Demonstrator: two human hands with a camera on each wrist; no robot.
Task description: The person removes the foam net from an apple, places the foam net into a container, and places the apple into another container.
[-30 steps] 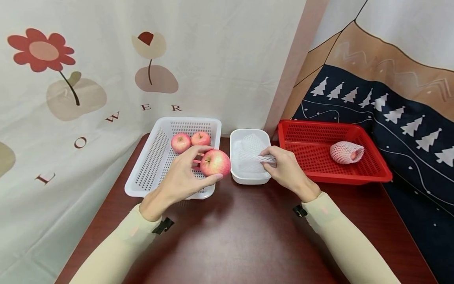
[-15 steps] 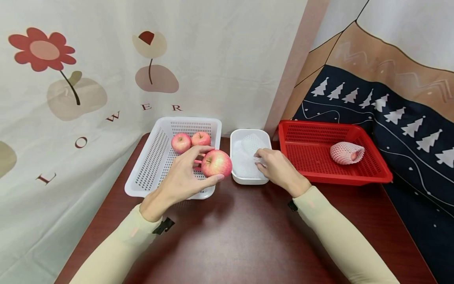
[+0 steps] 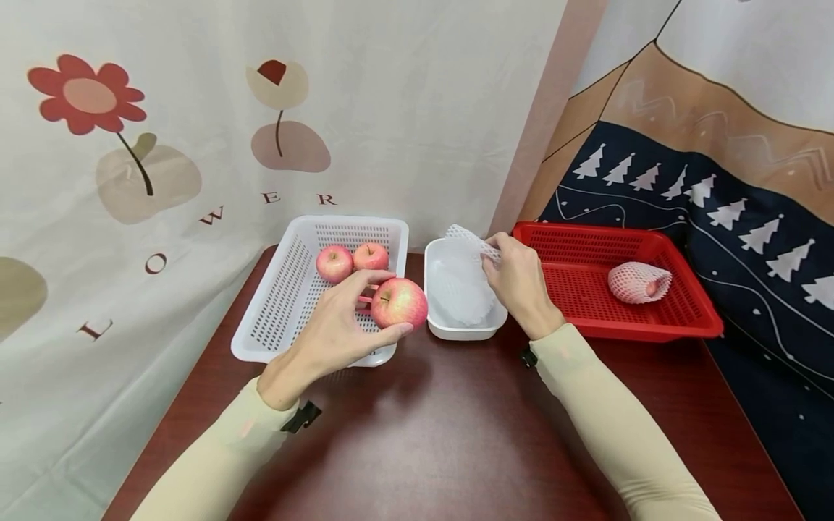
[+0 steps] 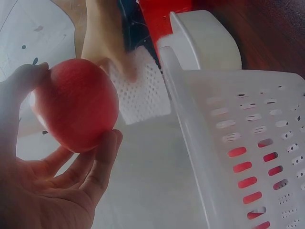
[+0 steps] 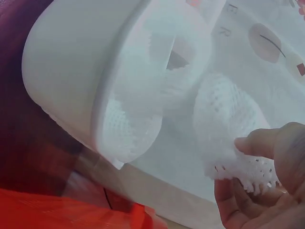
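My left hand [image 3: 332,333] grips a red apple [image 3: 399,302] between thumb and fingers, over the near right corner of the white slotted basket [image 3: 260,318]. In the left wrist view the apple [image 4: 78,105] sits between thumb and fingertips. My right hand [image 3: 521,282] pinches a white foam net sleeve [image 3: 465,233] above the small white tub [image 3: 465,334]. The right wrist view shows the foam net [image 5: 226,119] hanging from thumb and fingers, apart from the tub's rim. More white foam netting [image 3: 462,293] lies inside the tub.
Two apples [image 3: 334,263] lie in the white basket. At the right, a red slotted basket [image 3: 573,289] holds an apple in a foam net [image 3: 638,282]. Brown tabletop [image 3: 456,420] stretches in front; a printed curtain [image 3: 417,108] hangs right behind the containers.
My right hand reached down into the tub, then rose and moved back with a foam net sleeve, now lifted over the tub's far rim. The left hand keeps the apple in nearly the same spot.
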